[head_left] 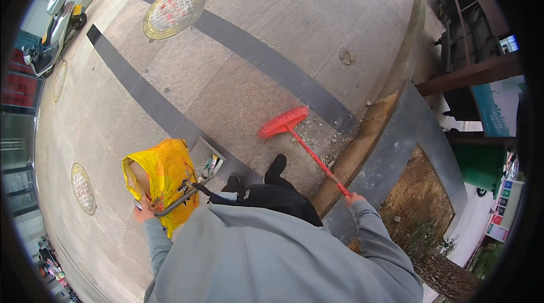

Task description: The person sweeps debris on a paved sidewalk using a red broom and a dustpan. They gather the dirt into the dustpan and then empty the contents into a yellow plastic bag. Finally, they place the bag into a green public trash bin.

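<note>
My right hand (355, 197) is closed round the end of a red broom's handle (311, 155). The bristly broom head (285, 122) is on the pavement ahead of my feet, beside scattered grey rubble (324, 140). On the left, my left hand (145, 211) grips the grey handle of a long-handled dustpan (199, 152), whose pan holds bits of litter. A crumpled yellow plastic bag (173, 161) hangs against that handle; whether my fingers also hold the bag is hidden. My dark shoes (277, 164) stand between pan and broom.
A raised stone curb (368, 144) runs along the right, bordering a planter with bare soil (416, 187) and a tree trunk (447, 274). Round manhole covers (174, 12) are set in the paving. A parked scooter (56, 39) stands far left; dark wooden benches (470, 36) are far right.
</note>
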### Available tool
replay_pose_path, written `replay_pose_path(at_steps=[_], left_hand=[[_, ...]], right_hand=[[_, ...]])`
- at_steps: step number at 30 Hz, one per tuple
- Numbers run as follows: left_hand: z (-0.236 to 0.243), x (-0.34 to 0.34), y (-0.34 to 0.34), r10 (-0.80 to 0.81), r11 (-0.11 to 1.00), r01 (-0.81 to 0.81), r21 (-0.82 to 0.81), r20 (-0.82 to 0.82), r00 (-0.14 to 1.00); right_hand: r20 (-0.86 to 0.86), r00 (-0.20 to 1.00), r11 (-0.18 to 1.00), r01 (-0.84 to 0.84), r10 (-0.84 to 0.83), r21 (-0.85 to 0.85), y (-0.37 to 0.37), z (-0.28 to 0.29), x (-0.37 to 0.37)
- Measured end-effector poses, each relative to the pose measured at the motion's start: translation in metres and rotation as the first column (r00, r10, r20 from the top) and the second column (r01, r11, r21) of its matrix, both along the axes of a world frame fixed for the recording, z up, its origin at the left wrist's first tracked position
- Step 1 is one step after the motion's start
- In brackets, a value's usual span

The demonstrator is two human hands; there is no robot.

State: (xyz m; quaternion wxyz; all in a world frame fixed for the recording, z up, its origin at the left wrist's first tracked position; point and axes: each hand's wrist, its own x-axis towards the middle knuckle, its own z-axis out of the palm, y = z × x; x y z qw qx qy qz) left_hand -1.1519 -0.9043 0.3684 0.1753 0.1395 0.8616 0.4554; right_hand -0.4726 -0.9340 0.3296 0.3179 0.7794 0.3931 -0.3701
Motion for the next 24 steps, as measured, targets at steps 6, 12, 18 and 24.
replay_pose_path(at_steps=[6, 12, 18, 24], left_hand=[[-0.02, 0.017, 0.04, 0.011, 1.0, -0.01, -0.027, 0.026, 1.0], [-0.021, 0.049, 0.105, -0.014, 0.978, 0.013, -0.207, -0.001, 1.0], [-0.024, 0.096, 0.183, -0.039, 0.991, 0.042, -0.126, 0.027, 0.999], [-0.031, 0.132, 0.254, -0.04, 0.999, 0.039, 0.019, 0.099, 0.994]], right_hand=[[-0.02, 0.98, 0.974, 0.199, -0.198, 0.109, -0.083, 0.028, 0.069], [-0.093, 0.981, 0.958, 0.188, -0.171, 0.218, 0.001, 0.011, 0.06], [-0.148, 0.988, 0.909, 0.021, 0.045, 0.416, 0.243, -0.063, 0.023], [-0.106, 0.986, 0.95, -0.088, 0.125, 0.301, 0.485, -0.047, -0.067]])
